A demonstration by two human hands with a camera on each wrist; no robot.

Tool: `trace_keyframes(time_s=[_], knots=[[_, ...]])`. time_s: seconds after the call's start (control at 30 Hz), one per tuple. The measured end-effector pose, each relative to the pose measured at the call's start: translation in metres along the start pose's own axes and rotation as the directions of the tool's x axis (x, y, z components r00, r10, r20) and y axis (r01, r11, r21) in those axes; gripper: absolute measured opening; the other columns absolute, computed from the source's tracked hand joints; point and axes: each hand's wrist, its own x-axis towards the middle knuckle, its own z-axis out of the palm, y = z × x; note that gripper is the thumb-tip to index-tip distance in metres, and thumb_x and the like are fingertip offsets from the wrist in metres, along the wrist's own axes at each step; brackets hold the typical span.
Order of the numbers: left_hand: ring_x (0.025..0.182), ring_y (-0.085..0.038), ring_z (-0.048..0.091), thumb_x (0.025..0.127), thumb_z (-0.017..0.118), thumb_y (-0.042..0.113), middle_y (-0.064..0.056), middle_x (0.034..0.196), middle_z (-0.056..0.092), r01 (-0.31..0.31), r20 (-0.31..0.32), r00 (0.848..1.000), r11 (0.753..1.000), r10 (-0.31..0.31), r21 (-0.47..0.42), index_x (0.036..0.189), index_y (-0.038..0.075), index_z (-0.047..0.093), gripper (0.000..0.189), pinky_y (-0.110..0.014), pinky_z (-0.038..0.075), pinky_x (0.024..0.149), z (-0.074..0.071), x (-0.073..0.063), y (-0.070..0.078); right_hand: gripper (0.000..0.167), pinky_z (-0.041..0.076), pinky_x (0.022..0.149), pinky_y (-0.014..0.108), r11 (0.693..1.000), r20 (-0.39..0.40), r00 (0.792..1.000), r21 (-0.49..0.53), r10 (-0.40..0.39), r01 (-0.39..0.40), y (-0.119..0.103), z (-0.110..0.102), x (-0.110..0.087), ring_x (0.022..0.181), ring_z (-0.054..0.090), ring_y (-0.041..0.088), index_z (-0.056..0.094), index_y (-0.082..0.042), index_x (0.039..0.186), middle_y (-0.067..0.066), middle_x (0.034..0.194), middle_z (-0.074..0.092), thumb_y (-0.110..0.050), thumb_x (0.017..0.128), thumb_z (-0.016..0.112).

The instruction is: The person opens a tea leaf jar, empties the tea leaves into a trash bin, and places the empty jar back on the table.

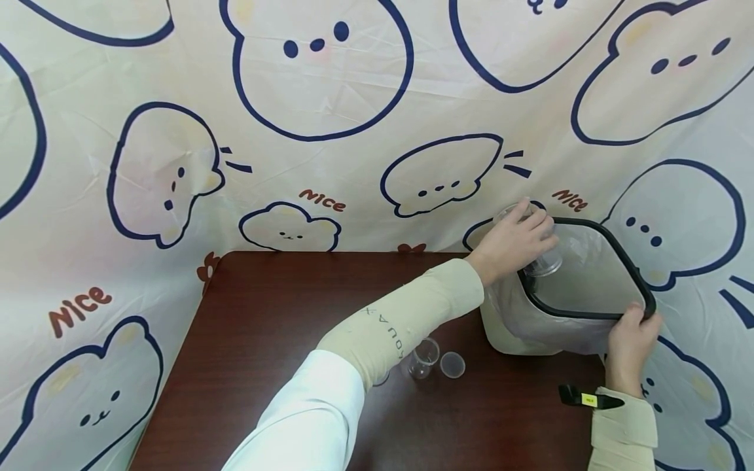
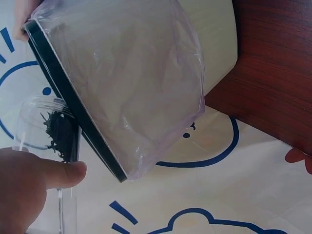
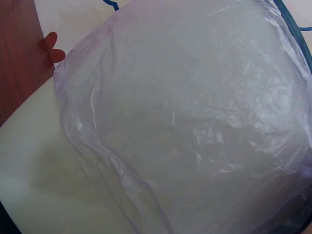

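Observation:
Over the far-left rim of a bin (image 1: 506,337), my left hand (image 1: 512,242) holds a clear plastic jar (image 1: 546,263) tilted. In the left wrist view, the thumb (image 2: 66,173) presses against the jar's side, and a clump of dark, dry-looking shreds (image 2: 62,136) shows inside. The bin's black rim (image 1: 621,255) holds a translucent plastic liner (image 2: 131,83) in place. My right hand (image 1: 633,340) grips this rim at its near right corner. Fingers on the far side of the jar are partly hidden. In the right wrist view, mostly the liner (image 3: 185,112) shows.
On the brown table (image 1: 265,327) a small clear cup (image 1: 424,358) stands beside a round translucent lid (image 1: 452,365). Another clear round edge (image 1: 381,378) peeks out from under my left sleeve. A patterned cloth (image 1: 318,163) hangs behind the table. A black strap (image 1: 589,398) is on the right wrist.

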Motion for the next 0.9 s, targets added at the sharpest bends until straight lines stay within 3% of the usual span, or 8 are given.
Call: trace_keyframes(time_s=[0.23,0.5,0.67,0.9], knots=[[0.146,-0.025,0.029,0.108,0.042,0.003,-0.005,0.158,0.035,-0.027,0.006,1.0,0.999,0.027,0.034,0.155,0.024,0.033,0.052,-0.053,0.014,0.122,0.0007,0.0002,0.001,0.021,0.024,0.093,0.028,1.0,-0.015,1.0,-0.018,-0.008,0.007,0.0032,0.0003,0.0025,0.11,0.032,0.009,0.041,-0.027,0.126,-0.011,0.108,0.033,-0.037,0.109,0.034],[0.14,-0.024,0.036,0.107,0.031,-0.005,-0.002,0.149,0.044,-0.017,-0.136,0.99,0.999,0.021,0.026,0.151,0.02,0.035,0.051,-0.05,0.018,0.121,0.0054,0.0007,0.004,0.033,0.025,0.101,0.027,1.0,-0.028,0.999,-0.022,-0.02,0.02,0.0043,0.0013,0.0048,0.114,0.033,0.01,0.041,-0.022,0.137,-0.014,0.117,0.039,-0.037,0.108,0.034],[0.137,-0.022,0.039,0.104,0.024,-0.01,0.0,0.144,0.047,-0.009,-0.185,0.983,0.999,0.017,0.041,0.143,0.021,0.041,0.052,-0.049,0.018,0.122,0.007,0.0016,0.0051,0.035,0.026,0.101,0.027,0.999,-0.026,0.999,-0.012,-0.031,0.03,0.003,0.0011,0.0039,0.113,0.034,0.011,0.041,-0.021,0.139,-0.013,0.118,0.041,-0.035,0.108,0.035],[0.149,-0.026,0.03,0.107,0.028,-0.007,-0.006,0.157,0.039,-0.105,-0.149,0.983,0.994,0.109,0.035,0.155,0.018,0.036,0.055,-0.048,0.01,0.123,0.0053,0.0021,0.0028,0.031,0.026,0.1,0.026,1.0,-0.03,0.999,-0.008,-0.03,0.029,0.0043,0.0004,0.0056,0.111,0.035,0.011,0.043,-0.022,0.134,-0.013,0.116,0.041,-0.035,0.108,0.036]])
